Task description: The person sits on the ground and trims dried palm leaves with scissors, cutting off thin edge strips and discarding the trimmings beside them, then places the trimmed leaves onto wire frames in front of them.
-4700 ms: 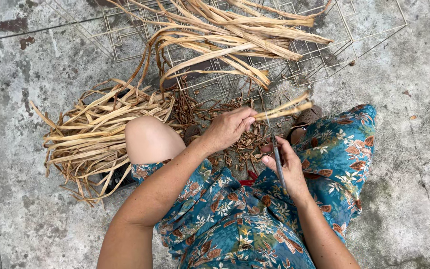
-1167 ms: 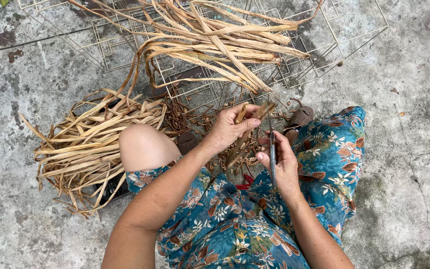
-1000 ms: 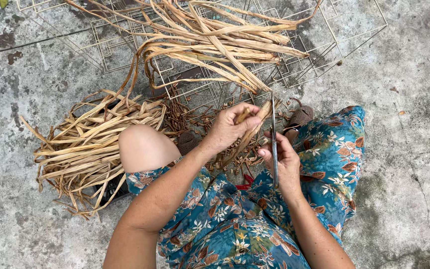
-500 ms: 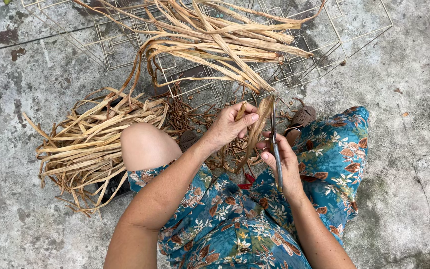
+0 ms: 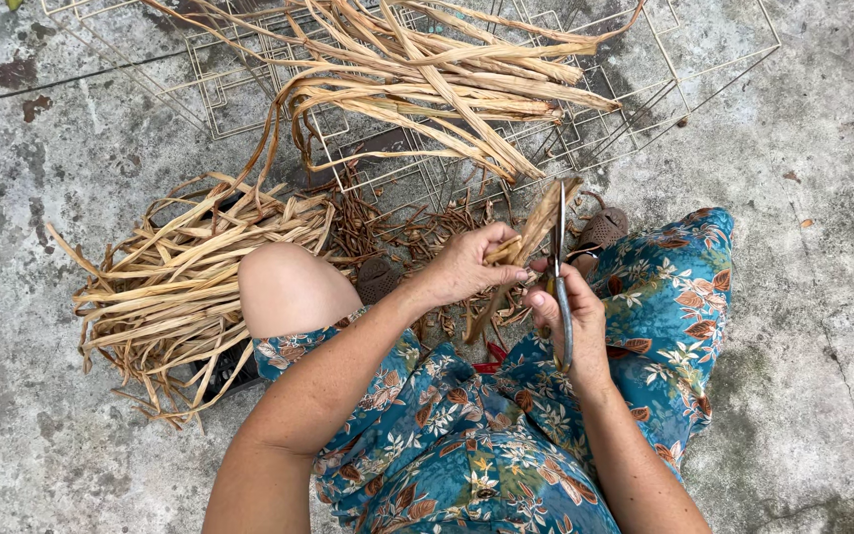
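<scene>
Cracked grey concrete floor (image 5: pixel 81 119) outdoors. Left: heap of cut dried strips (image 5: pixel 185 282) beside the bare knee. Centre: left hand (image 5: pixel 467 269), fingers closed on a dried leaf strip (image 5: pixel 536 232), which looked light, dry and brittle; best held near its lower end. Right hand (image 5: pixel 570 318) was clamped on scissors (image 5: pixel 558 287) at the strip. Behind: a wire rack (image 5: pixel 635 104) with uncut leaves crowded the space.

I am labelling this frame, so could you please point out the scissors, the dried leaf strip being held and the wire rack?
scissors (image 5: pixel 557 259): head view, on the blades.
dried leaf strip (image 5: pixel 536 229): head view, upper half.
wire rack (image 5: pixel 644 94): head view, bare right-hand wires.
</scene>
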`<state>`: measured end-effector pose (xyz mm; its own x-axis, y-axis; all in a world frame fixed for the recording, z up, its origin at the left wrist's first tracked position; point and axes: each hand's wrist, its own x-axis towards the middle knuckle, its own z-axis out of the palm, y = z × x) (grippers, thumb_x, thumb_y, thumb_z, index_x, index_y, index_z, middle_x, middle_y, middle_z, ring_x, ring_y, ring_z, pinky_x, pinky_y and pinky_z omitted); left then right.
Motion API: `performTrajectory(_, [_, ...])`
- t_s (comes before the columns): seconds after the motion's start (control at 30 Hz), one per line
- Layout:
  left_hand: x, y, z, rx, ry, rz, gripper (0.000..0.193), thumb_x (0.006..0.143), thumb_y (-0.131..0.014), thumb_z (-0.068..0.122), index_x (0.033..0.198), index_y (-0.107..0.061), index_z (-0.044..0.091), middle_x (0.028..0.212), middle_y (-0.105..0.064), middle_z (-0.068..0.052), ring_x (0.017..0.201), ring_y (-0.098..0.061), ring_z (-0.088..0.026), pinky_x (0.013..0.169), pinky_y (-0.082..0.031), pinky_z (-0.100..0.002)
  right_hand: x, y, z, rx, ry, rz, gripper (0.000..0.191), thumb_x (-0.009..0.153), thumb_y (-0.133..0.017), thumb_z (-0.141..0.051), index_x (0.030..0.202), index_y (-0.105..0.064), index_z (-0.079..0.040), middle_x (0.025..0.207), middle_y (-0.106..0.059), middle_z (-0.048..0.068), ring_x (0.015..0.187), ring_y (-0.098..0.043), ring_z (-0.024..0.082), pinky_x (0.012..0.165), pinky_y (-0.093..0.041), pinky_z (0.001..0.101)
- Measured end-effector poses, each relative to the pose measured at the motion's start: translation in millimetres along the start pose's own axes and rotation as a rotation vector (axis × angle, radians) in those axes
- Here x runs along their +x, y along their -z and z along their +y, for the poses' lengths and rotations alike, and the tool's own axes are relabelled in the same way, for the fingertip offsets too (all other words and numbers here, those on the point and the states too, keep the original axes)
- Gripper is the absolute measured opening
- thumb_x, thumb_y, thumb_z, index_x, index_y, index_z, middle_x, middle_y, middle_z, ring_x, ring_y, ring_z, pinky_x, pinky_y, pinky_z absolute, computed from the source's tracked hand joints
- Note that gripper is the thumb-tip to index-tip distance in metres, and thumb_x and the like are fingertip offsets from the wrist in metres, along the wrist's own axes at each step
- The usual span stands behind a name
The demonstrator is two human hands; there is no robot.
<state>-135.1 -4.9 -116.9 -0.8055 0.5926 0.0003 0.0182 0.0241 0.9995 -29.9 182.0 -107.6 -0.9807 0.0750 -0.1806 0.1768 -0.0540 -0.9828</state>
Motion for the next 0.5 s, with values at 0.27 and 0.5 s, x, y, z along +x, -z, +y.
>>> performTrajectory(0.27, [-8,16,15,0.516,-0.049,0.195,0.025,0.096,-0.075,0.027,0.112,-0.068,0.010,0.090,-0.072,-0.003,0.078,-0.073,-0.020,0.068,-0.056,-0.038,5,19,6,-0.159,0.024,-0.133,0.060,0.090,-0.075,-0.030,0.141,-0.053,-0.007,0.119,-0.070,0.006,0.113,-0.065,0.015,0.095,-0.054,0.0306])
performTrajectory(0.5, [-13,16,31,0.785,0.023,0.052,0.038,0.088,-0.077,0.023,0.123,-0.067,0.013,0.099,-0.069,-0.006,0.085,-0.072,-0.025,0.074,-0.057,-0.043,4,28,23,-0.160,-0.055,-0.094,0.063,0.087,-0.078,-0.030,0.141,-0.056,-0.007,0.112,-0.068,0.006,0.107,-0.065,0.015,0.093,-0.054,0.0307])
